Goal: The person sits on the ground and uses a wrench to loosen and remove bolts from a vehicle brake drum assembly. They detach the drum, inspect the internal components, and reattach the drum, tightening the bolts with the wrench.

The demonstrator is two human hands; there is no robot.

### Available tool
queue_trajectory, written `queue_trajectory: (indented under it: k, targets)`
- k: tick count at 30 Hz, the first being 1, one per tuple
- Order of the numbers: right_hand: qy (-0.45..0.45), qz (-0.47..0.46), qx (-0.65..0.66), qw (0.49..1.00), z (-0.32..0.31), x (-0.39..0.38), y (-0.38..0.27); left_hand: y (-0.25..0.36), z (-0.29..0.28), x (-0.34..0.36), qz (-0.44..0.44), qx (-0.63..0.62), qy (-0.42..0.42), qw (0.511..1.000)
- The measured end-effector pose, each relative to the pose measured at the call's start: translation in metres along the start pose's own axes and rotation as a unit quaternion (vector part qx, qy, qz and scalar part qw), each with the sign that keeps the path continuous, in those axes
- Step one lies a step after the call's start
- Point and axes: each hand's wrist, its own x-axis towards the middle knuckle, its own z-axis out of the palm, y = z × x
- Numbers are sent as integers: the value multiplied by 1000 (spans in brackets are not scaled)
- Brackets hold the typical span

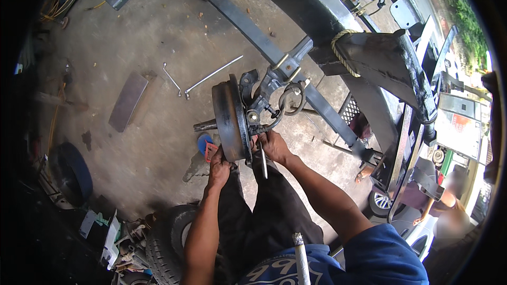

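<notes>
Brake drum on edge at steering knuckle, off near edge of leaf spring. Hands apart: left hand against drum's lower rim, right hand beside metal rod; grips partly hidden, cannot tell. Likely best: steady drum squarely, avoid pinching.

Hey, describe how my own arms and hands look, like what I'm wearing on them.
Your left hand and right hand show no gloves. Both forearms are bare, and a short blue sleeve covers your upper right arm.
</notes>
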Motion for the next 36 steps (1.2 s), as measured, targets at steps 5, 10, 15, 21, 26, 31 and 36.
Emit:
queue_trajectory:
  k: [5,10,15,21,26,31,36]
  targets:
    - [63,-65,23,996,4,9,11,8,5,1,11,20,3,1000]
    - [127,-166,49,977,20,3,12,14,2,-2,29,59,-2,998]
    - [-43,109,315,942,-5,8,6,10,2,-1,24,114,11,993]
    - [23,18,119,992,10,10,21,8,1,0,27,138,-2,990]
    - [-71,-26,221,972,-1,6,35,15,2,-4,177,128,21,976]
    - [-106,-35,276,955,-13,14,51,8,6,1,191,92,31,977]
    - [95,-55,66,992,21,15,58,-10,9,10,191,95,48,976]
